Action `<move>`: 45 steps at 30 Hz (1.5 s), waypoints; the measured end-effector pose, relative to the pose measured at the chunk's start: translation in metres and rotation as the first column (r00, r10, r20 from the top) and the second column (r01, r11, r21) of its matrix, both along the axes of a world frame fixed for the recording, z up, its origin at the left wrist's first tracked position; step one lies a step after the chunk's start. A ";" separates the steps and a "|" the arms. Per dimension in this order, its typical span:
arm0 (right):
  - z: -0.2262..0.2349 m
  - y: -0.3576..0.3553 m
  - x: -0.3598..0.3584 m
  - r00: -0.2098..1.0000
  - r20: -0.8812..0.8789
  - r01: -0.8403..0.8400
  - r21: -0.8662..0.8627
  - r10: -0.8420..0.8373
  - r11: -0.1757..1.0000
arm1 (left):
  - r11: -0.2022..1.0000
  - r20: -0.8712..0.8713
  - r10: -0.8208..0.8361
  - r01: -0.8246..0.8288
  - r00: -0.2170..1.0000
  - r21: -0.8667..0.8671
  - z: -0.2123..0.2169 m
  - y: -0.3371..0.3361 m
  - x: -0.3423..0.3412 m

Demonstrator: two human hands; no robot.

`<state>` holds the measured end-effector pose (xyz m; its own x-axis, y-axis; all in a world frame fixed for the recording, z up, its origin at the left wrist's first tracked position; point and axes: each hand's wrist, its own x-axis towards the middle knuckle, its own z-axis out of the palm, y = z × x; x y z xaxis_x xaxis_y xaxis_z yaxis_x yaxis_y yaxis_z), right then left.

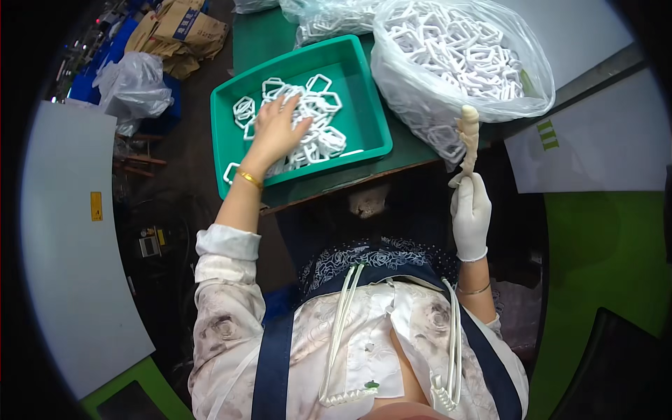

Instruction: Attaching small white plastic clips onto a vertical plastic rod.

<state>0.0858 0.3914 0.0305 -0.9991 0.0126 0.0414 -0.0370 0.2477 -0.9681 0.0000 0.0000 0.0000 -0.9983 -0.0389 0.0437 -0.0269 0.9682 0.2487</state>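
My bare left hand lies over a heap of white hexagonal plastic rings in a green tray. Its fingers are spread and seem to rest on the rings, with none visibly gripped. On my right hand is a white glove. Thumb and fingers there are closed on the lower end of a slim, cream-coloured, knobbly piece with a rounded tip. It points away from me, beside the big plastic bag; its exact kind is unclear.
A clear plastic bag full of white rings stands right of the tray on the green table. More bagged rings lie behind. Brown paper sacks are at far left. White-and-green machine panels flank both sides.
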 end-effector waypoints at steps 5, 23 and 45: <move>0.008 -0.036 0.005 0.998 -0.003 -0.067 -0.098 0.067 0.993 | 0.995 -0.037 -0.094 0.093 0.995 -0.032 0.005 0.046 -0.011; -0.002 -0.019 0.006 0.999 0.023 -0.037 -0.059 0.039 0.998 | 0.863 -0.087 -0.504 0.499 0.859 -0.074 0.045 0.002 -0.033; -0.003 -0.021 0.006 0.998 -0.013 -0.059 -0.022 0.059 0.998 | 0.960 -0.003 -0.271 0.270 0.963 0.080 0.032 -0.007 -0.007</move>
